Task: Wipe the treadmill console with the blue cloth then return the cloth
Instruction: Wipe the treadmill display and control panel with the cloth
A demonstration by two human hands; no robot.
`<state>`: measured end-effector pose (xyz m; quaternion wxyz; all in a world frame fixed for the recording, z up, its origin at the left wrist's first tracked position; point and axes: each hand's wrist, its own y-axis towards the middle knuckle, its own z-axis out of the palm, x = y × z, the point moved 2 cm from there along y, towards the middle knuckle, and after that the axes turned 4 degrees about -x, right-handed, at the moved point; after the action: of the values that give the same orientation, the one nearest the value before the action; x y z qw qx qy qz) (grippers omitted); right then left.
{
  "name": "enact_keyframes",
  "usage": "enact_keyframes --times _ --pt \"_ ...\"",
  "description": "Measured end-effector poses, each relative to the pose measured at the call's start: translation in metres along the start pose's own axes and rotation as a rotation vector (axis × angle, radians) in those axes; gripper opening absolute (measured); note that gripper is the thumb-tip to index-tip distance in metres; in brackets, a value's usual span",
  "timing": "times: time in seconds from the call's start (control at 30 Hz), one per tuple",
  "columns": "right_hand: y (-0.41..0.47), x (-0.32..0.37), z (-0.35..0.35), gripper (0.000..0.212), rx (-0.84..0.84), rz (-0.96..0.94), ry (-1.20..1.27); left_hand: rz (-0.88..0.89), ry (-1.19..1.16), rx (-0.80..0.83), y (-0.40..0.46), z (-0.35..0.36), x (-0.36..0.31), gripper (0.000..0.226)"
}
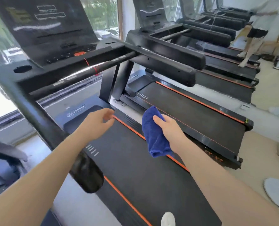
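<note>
The black treadmill console (54, 35) rises at the upper left, with an orange button (80, 54) on its lower panel. My right hand (169, 129) grips a folded blue cloth (153, 132) low over the right edge of the running belt (135, 168), well below the console. My left hand (98, 123) hovers empty over the front of the belt, fingers loosely apart. Both hands are beneath the crossbar (89, 69).
Handrails flank me: one on the left (42, 124), one on the right (165, 67). A second treadmill (192, 111) stands close on the right, several more behind it. A person (253, 38) stands at the far right. A white slipper (277, 191) lies on the floor.
</note>
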<state>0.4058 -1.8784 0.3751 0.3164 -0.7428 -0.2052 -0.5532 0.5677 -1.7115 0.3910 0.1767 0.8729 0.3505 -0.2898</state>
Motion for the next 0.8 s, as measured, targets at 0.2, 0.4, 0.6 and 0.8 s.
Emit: enact_keyframes --times 0.2,0.4,0.6,0.8 --pt "0.128 0.061 -0.015 0.022 0.178 -0.075 -0.064 -0.157 0.049 -0.160 0.100 0.001 -0.021 0.033" --pt "0.223 0.094 0.038 0.022 0.331 -0.066 -0.024 -0.286 0.023 -0.337 0.165 -0.010 0.004 0.032" --pt "0.326 0.132 0.102 0.018 0.454 -0.227 -0.125 -0.310 0.018 -0.454 0.271 -0.031 0.070 0.033" --pt "0.440 0.186 0.194 0.008 0.495 -0.244 -0.124 -0.312 0.019 -0.512 0.386 -0.077 0.138 0.033"
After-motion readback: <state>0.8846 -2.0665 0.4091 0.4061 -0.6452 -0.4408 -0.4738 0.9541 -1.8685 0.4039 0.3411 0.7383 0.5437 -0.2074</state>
